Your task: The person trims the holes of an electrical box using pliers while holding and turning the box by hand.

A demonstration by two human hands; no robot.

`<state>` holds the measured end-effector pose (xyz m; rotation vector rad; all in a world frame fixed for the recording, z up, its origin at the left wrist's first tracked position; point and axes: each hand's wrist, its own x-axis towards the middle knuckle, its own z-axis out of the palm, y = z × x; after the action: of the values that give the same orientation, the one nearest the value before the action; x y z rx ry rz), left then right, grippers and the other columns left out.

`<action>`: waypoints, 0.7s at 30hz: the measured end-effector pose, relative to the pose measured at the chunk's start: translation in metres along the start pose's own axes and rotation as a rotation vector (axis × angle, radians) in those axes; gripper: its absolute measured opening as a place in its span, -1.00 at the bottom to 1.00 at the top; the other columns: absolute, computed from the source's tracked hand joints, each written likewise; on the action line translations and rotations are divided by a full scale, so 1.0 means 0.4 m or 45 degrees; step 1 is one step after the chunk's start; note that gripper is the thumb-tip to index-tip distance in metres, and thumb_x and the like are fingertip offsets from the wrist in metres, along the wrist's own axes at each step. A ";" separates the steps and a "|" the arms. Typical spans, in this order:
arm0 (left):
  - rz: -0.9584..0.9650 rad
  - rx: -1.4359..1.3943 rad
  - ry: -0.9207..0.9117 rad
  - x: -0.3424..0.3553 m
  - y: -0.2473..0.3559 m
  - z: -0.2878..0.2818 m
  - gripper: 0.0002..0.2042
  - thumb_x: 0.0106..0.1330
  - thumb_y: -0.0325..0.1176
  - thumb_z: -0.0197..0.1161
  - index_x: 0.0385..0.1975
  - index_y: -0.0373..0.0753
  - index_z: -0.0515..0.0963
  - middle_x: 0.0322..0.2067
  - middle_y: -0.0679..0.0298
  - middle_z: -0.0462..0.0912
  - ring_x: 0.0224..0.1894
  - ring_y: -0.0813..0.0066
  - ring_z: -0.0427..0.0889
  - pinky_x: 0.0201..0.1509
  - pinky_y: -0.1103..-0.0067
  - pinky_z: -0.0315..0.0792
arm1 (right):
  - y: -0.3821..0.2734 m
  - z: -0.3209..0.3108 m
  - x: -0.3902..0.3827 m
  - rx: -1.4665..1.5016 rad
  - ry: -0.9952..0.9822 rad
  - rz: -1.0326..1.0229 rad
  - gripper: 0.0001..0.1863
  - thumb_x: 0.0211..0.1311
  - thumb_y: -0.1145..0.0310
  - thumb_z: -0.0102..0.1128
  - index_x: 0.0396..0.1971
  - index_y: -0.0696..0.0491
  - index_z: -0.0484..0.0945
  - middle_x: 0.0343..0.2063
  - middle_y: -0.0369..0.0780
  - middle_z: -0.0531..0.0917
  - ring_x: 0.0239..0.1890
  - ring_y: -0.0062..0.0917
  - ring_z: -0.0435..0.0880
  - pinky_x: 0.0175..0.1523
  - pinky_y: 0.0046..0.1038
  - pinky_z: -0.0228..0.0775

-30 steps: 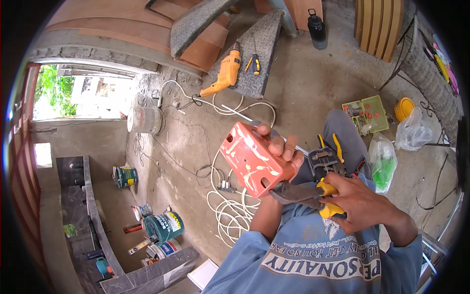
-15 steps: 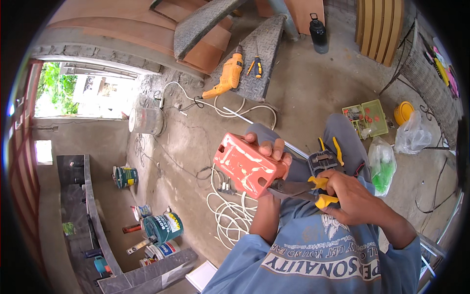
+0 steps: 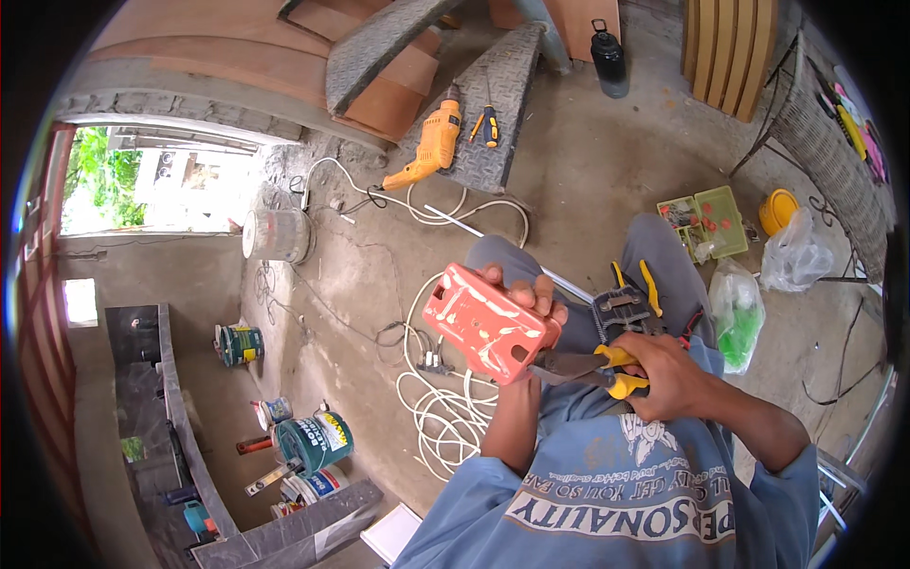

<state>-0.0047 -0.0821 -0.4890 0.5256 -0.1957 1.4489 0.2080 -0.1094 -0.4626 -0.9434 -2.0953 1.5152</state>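
Note:
An orange-red plastic utility box (image 3: 485, 324), smeared with white marks, is in my left hand (image 3: 533, 294). Its fingers wrap over the far edge, while the rest of that hand is hidden behind the box. My right hand (image 3: 665, 377) grips pliers with yellow handles (image 3: 574, 368). Their dark metal jaws meet the box's near right corner, by a notch; the tips are partly hidden there. Across my lap lies a wire stripper (image 3: 624, 313) with yellow handles, touched by neither hand.
A yellow drill (image 3: 436, 142) and a screwdriver (image 3: 489, 127) lie on a metal stair tread. White cable (image 3: 441, 417) is coiled on the floor to my left, near paint buckets (image 3: 316, 442). Rightward are a green organizer case (image 3: 722, 223) and plastic bags (image 3: 736, 318).
The whole view has shifted slightly. The pliers' handles look a little closer together, with the jaws still at the same corner of the utility box. Both hands keep their grips.

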 end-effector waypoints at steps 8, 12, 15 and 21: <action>0.099 0.088 -0.012 0.016 0.043 0.019 -0.48 0.23 -0.08 0.20 0.15 -0.07 0.24 0.05 0.32 0.47 0.02 0.38 0.35 0.13 0.39 0.31 | -0.008 -0.005 -0.008 0.555 -0.516 0.163 -0.29 0.11 0.17 0.23 0.16 0.23 0.17 0.00 0.09 0.40 0.15 -0.10 0.34 0.24 -0.30 0.14; 0.224 -0.152 0.039 0.024 0.056 0.026 -0.37 0.12 -0.04 0.32 0.15 -0.14 0.26 0.05 0.22 0.45 0.04 0.30 0.38 0.15 0.32 0.35 | -0.026 0.033 -0.064 0.199 -0.160 0.233 -0.28 -0.02 0.18 0.30 0.06 0.28 0.23 -0.19 0.05 0.52 -0.12 -0.16 0.56 -0.01 -0.29 0.36; 0.260 -0.130 0.135 0.023 0.050 0.039 -0.28 0.05 0.08 0.34 0.15 -0.14 0.24 0.05 0.29 0.44 0.05 0.35 0.38 0.14 0.34 0.36 | -0.035 0.048 -0.065 0.195 0.146 0.265 -0.35 -0.15 0.21 0.36 -0.10 0.25 0.29 -0.36 -0.01 0.55 -0.31 -0.23 0.61 -0.19 -0.34 0.42; 0.249 -0.153 0.199 0.027 0.039 0.053 -0.19 -0.04 0.19 0.34 0.16 -0.13 0.23 0.04 0.33 0.43 0.03 0.38 0.40 0.16 0.35 0.35 | -0.062 0.036 -0.045 0.387 0.171 0.321 -0.60 -0.16 0.25 0.43 -0.43 0.18 0.43 -0.54 -0.23 0.53 -0.47 -0.67 0.51 -0.38 -0.52 0.38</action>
<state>-0.0145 -0.0816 -0.4622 0.2996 -0.2130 1.6497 0.2039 -0.1368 -0.4429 -1.1864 -1.6418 1.7761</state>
